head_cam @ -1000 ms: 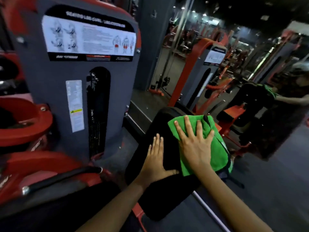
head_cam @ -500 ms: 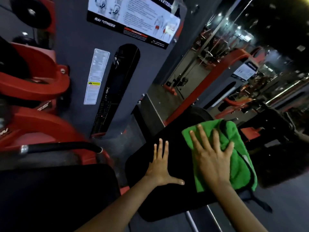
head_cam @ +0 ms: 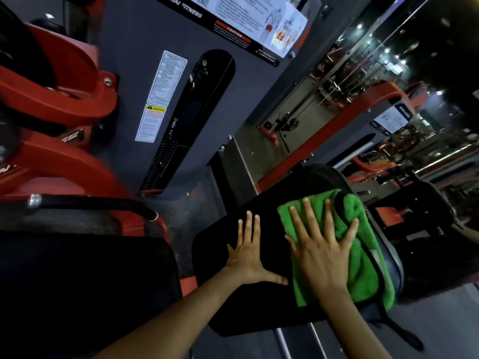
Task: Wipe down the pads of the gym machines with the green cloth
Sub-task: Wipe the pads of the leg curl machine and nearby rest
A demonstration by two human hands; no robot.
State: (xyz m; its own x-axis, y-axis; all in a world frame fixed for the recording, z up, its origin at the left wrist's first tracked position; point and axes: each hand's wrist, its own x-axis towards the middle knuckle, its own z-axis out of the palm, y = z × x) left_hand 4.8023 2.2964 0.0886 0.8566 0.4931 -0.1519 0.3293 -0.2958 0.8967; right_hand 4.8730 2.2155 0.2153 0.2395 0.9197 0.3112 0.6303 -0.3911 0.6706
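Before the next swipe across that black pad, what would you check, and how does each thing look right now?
1. Green cloth lies flat on the black pad: ok.
2. Right hand presses the cloth, fingers spread: ok.
3. Left hand rests flat on bare pad, steadying it: ok.
4. Left hand apart from the cloth's path: not ok, the thumb reaches close to it.
5. Pad already clean: cannot tell, too dark.

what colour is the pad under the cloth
Black, seen in the head view: the padded machine pad beneath the green cloth.
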